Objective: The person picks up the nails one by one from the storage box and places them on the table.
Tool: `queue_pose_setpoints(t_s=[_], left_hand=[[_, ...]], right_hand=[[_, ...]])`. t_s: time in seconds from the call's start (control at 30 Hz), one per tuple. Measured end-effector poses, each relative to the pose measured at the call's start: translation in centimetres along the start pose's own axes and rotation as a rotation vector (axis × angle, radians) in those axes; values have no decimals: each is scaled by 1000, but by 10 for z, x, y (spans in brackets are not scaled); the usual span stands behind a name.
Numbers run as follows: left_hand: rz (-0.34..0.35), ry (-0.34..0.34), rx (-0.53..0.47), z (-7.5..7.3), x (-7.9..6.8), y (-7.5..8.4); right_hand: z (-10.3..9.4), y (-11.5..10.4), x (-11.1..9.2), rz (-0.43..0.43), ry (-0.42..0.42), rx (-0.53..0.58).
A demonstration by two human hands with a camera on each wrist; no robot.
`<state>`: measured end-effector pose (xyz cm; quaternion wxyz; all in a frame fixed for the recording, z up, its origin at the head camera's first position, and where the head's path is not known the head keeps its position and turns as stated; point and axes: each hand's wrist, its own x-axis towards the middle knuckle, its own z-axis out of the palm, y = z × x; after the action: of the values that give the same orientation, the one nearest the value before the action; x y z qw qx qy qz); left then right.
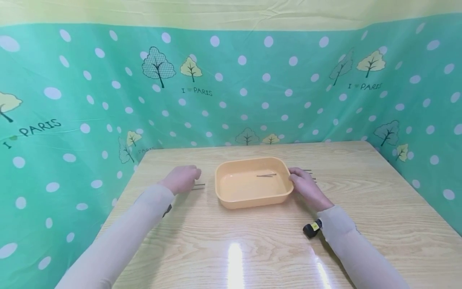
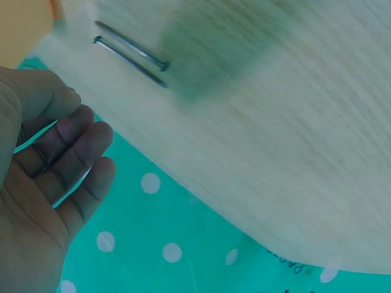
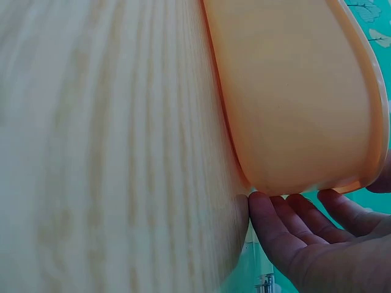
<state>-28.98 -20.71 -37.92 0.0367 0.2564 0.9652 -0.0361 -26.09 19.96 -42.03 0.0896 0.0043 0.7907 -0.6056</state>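
Observation:
A light orange plastic tray (image 1: 252,202) stands on the table with a couple of nails (image 1: 266,175) lying in it. My right hand (image 1: 306,186) holds the tray at its right end; in the right wrist view the fingertips (image 3: 259,201) lie against the outer wall and the thumb is by the rim. To the left of the tray, my left hand (image 1: 181,179) hovers with loosely bent fingers. Nothing shows in its grasp. Two nails (image 2: 130,61) lie side by side on the wood close to that hand, their heads pointing opposite ways.
Several more nails (image 1: 313,179) lie on the wooden table (image 1: 252,237) just beyond my right hand. A green dotted curtain (image 1: 231,100) hangs around the table's back and sides. Black wrist devices (image 1: 312,228) sit under the sleeves.

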Motion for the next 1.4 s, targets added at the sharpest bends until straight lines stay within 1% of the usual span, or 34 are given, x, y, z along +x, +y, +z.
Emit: queue_pose_setpoints(t_s=[0.23, 0.37, 0.53, 0.83, 0.97, 1.13, 1.23, 1.4], left_hand=[[10, -9, -14, -15, 5, 15], [12, -4, -16, -22, 12, 24], [34, 4, -13, -30, 21, 35], [64, 3, -46, -43, 33, 53], [90, 4, -66, -49, 39, 63], [140, 18, -16, -53, 48, 76], [151, 25, 2, -53, 53, 83], [157, 18, 0, -54, 59, 93]], right_hand=[[-2, 2, -1, -7, -2, 8], [-2, 2, -1, -7, 1, 13], [-1, 0, -1, 4, 6, 1], [-2, 0, -1, -2, 0, -5], [-1, -1, -1, -2, 4, -18], [-1, -1, -1, 6, 5, -25], [-1, 0, -1, -2, -1, -28], [-1, 0, -1, -7, 3, -36]])
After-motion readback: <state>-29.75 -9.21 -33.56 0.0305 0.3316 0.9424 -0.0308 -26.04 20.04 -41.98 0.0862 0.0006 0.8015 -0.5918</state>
